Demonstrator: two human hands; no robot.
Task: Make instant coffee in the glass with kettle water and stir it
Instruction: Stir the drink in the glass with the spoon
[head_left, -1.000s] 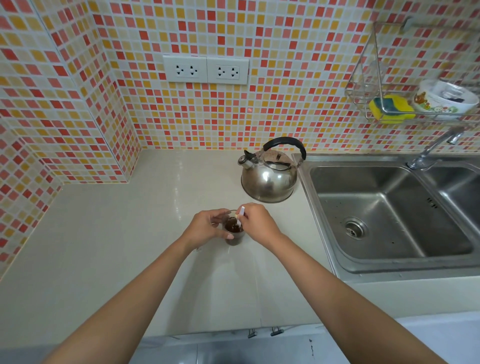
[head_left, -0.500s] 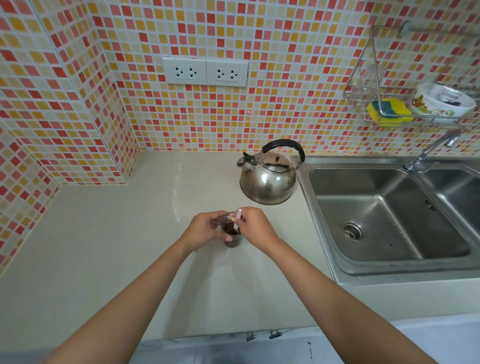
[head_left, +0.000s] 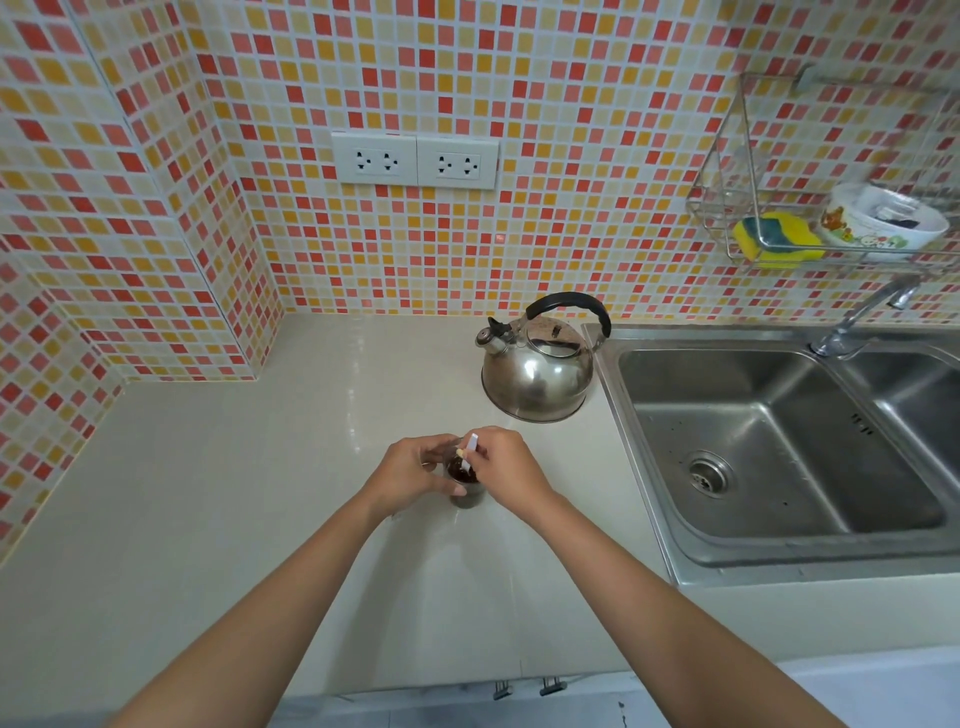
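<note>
A small glass (head_left: 466, 492) with dark brown coffee stands on the pale counter (head_left: 260, 493), between my two hands. My left hand (head_left: 413, 473) wraps around the glass from the left and holds it. My right hand (head_left: 506, 467) pinches a thin white stirrer (head_left: 471, 447) whose lower end dips into the coffee. Most of the glass is hidden behind my fingers. A steel kettle (head_left: 537, 374) with a black handle stands behind the glass, close to the sink edge, spout pointing left.
A steel double sink (head_left: 779, 447) with a tap (head_left: 862, 317) fills the right side. Above it a wire rack (head_left: 743, 156) holds a yellow sponge (head_left: 776, 239) and a white bowl (head_left: 883, 223). Two wall sockets (head_left: 415, 161) sit on the tiled wall. The tiled corner juts out at left.
The stirrer's top has shifted slightly within the glass as my right hand moves it. My left hand keeps its hold. The view has tilted a little.
</note>
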